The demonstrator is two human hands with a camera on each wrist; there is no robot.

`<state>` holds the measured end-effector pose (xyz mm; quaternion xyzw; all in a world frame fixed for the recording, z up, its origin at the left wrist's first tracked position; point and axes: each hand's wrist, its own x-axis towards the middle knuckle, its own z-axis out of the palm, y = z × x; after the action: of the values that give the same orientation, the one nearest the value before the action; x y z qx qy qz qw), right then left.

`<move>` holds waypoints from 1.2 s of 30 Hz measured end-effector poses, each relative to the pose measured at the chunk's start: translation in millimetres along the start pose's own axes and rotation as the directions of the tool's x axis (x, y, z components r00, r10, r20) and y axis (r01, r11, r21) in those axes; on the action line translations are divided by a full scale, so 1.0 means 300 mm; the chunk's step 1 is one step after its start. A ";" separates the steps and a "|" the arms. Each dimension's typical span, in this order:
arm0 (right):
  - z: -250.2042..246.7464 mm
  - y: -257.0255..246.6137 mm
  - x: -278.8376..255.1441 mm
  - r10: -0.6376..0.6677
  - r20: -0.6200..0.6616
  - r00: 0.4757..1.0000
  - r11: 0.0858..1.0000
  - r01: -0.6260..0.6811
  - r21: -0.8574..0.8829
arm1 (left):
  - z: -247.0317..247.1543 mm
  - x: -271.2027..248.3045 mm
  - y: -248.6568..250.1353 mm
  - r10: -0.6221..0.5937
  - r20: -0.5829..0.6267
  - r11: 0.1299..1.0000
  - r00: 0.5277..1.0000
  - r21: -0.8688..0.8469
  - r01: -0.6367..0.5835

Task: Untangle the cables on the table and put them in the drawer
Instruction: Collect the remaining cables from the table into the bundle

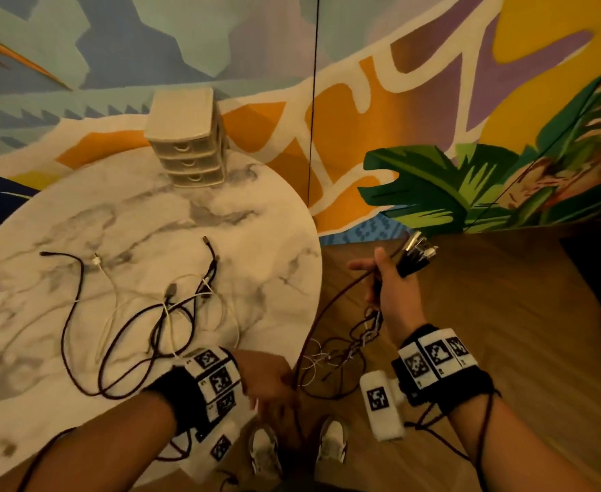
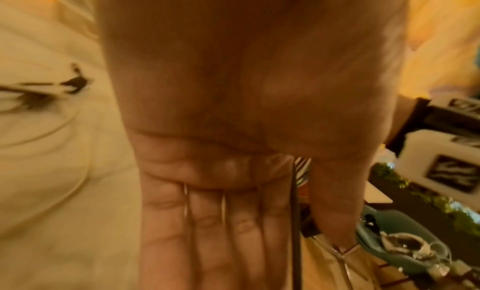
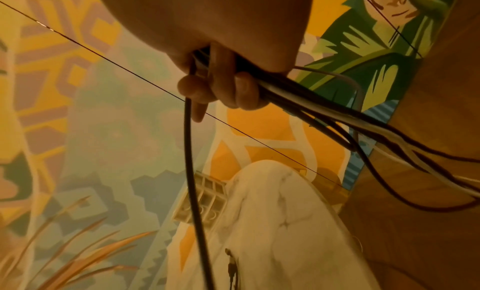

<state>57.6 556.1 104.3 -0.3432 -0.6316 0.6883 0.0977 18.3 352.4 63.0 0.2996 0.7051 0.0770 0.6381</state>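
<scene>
Beside the marble table (image 1: 263,250), a bundle of cables (image 1: 414,255) is gripped in the right hand (image 1: 389,282); one dark cable (image 1: 313,328) runs past the left hand's (image 1: 274,383) straight fingers — more cables (image 1: 157,314) lie tangled on the table, near the drawer unit (image 1: 189,136).

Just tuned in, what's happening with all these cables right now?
A person is sorting cables at a marble table. The right hand grips a bundle of cables off the table's edge, connector ends sticking up. The left hand runs along one dark cable from that bundle. A tangle of black and white cables lies on the table. The drawer unit is shut.
</scene>
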 end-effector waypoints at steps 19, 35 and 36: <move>-0.248 -0.012 -0.025 -0.117 -0.009 0.993 0.992 0.118 0.054 | -0.120 0.287 0.176 -0.033 -0.612 0.935 0.790 -0.297 -0.191; -0.370 -0.199 0.004 -0.270 0.453 0.850 0.962 0.259 0.087 | -0.159 0.045 0.721 0.419 -0.698 0.518 0.580 -0.341 -0.785; -0.385 -0.177 0.010 -0.251 0.526 0.812 0.968 0.217 0.126 | -0.163 0.033 0.728 0.395 -0.713 0.509 0.579 -0.355 -0.784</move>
<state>108.4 660.2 156.9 -0.0528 -0.6500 0.7580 0.0108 42.9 547.7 170.4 0.2596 0.6266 0.6184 0.3970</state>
